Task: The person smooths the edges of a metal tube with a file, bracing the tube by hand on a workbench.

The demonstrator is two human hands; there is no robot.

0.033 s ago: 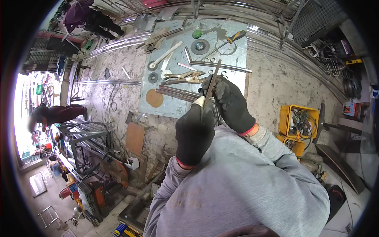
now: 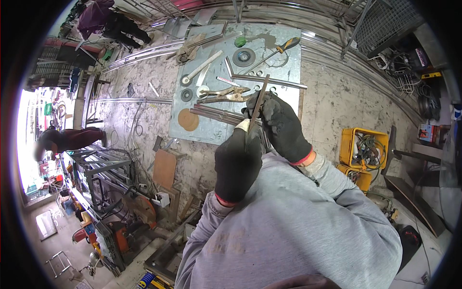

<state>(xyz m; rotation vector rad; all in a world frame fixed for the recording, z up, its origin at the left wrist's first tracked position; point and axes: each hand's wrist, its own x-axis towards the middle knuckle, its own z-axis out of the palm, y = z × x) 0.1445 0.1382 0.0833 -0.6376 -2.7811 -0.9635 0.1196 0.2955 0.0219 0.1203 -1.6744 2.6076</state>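
Black work gloves with red cuffs cover both my hands. My left hand [image 2: 237, 166] is closed on the lower part of a thin, brownish flat metal bar [image 2: 260, 98], which slants up and away. A pale patch shows at that glove's fingertip. Against the bar's middle, my right hand [image 2: 284, 126] is closed, its fingertips partly hidden behind it. Just beyond lie locking pliers [image 2: 222, 95] and several metal tubes [image 2: 216, 113], their near ends hidden by my hands. Small metal rings [image 2: 273, 89] rest close to the bar's far end.
A grey metal sheet [image 2: 209, 134] carries a screwdriver [image 2: 288, 44], a grinding disc [image 2: 244, 57], a brown round disc [image 2: 188, 120] and a bent tube [image 2: 269, 80]. Yellow crates [image 2: 344, 148] stand right. Leftward are a metal frame [image 2: 103, 168] and a person [image 2: 79, 139]; another person [image 2: 120, 26] is far left.
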